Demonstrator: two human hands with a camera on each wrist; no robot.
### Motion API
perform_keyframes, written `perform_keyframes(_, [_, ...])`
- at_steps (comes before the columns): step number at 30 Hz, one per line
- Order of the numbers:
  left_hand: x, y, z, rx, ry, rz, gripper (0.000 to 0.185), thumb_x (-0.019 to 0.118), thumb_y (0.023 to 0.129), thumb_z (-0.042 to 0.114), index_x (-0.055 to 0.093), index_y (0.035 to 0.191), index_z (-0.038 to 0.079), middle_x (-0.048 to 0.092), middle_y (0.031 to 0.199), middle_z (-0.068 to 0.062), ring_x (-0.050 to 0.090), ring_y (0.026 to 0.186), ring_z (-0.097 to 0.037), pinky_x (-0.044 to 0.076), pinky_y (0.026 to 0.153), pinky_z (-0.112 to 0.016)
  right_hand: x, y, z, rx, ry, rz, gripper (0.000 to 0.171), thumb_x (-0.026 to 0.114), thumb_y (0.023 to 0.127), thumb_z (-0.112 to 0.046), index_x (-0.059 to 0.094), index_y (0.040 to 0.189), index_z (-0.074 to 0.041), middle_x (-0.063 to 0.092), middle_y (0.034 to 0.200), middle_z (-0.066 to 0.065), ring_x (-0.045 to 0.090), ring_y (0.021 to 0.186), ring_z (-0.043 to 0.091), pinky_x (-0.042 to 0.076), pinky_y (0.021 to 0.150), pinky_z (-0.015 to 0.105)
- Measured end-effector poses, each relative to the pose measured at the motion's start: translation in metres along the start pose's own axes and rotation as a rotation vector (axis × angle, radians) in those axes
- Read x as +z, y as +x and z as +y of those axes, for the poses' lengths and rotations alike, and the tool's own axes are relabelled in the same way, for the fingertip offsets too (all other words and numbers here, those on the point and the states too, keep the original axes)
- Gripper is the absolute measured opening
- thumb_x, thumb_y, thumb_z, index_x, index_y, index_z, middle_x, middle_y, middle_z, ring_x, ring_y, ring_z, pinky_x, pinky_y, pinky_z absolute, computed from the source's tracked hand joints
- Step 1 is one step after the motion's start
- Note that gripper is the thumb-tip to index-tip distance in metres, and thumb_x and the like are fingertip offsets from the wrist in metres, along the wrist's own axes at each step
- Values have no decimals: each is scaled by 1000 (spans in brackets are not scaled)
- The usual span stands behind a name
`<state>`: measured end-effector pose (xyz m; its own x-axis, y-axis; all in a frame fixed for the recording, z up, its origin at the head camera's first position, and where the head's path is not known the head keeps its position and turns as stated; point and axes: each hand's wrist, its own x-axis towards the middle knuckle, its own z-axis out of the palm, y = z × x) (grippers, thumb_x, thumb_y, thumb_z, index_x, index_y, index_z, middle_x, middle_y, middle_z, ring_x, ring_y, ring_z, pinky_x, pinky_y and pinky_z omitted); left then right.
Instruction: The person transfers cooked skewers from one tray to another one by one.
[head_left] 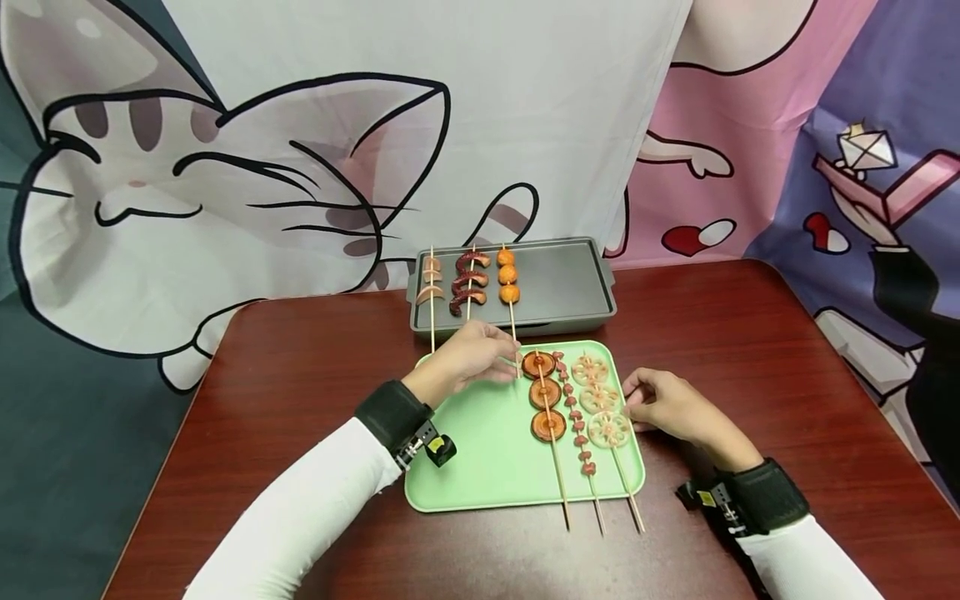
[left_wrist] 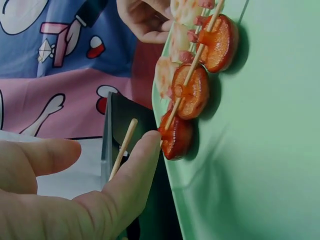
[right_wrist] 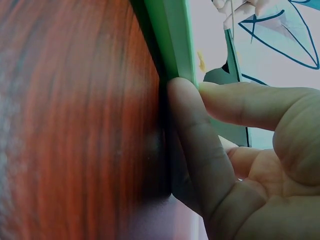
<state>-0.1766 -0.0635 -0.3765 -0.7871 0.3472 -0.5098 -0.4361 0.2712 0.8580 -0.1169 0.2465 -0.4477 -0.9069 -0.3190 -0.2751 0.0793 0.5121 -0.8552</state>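
Nearest you lay the pale green plastic tray [head_left: 480, 467] on the dark red-brown wooden table [head_left: 300, 375], and on its right half three bamboo skewers ran with their long axes pointing away from you, bare stick ends overhanging the near rim. The leftmost of these, the skewer of three round orange-red sausage slices [head_left: 546, 396], was the one your left hand [head_left: 468, 358] stood closest to: its far tip lay just to the right of your fingertips, and the left wrist view showed your forefinger [left_wrist: 135, 170] touching the farthest slice, though whether you pinched the stick there I could not tell. Your thumb and fingers were loosely extended, not clenched. Your right hand [head_left: 667, 408] rested at the tray's right rim, fingers curled against the edge beside the skewer of pale lotus-root slices [head_left: 600, 400], steadying it. Farther off, the grey metal baking tray [head_left: 562, 287] held three more skewers lying the same way.
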Motion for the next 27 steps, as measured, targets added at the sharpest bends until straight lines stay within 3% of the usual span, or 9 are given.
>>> perform_keyframes(7, [3,4,-4,16,-75,17,42,55,104,0,46,144,-13,60,133,-30,69,116,-40,64,92,-34,0,0,-1,6,9,0,21,70,92,2,59,108,9,64,88,13,67,76,18,65,64,27])
perform_keyframes(14, [4,6,-3,21,-86,22,43,59,100,-7,49,142,-11,62,130,-34,74,107,-36,66,84,-30,1,0,-1,10,19,1,21,70,92,3,59,108,9,64,88,12,67,76,18,65,64,27])
perform_keyframes(21, [6,10,-3,33,-106,45,37,61,98,-10,54,134,-9,62,128,-34,75,80,-21,66,77,-27,1,0,0,5,23,2,20,70,92,3,59,109,9,64,88,12,67,76,17,65,64,27])
perform_keyframes(27, [5,11,-2,45,-112,51,37,61,97,-11,55,134,-10,64,124,-34,73,74,-19,66,73,-25,1,0,0,6,35,-1,20,69,93,4,59,108,9,63,88,12,66,76,17,65,64,28])
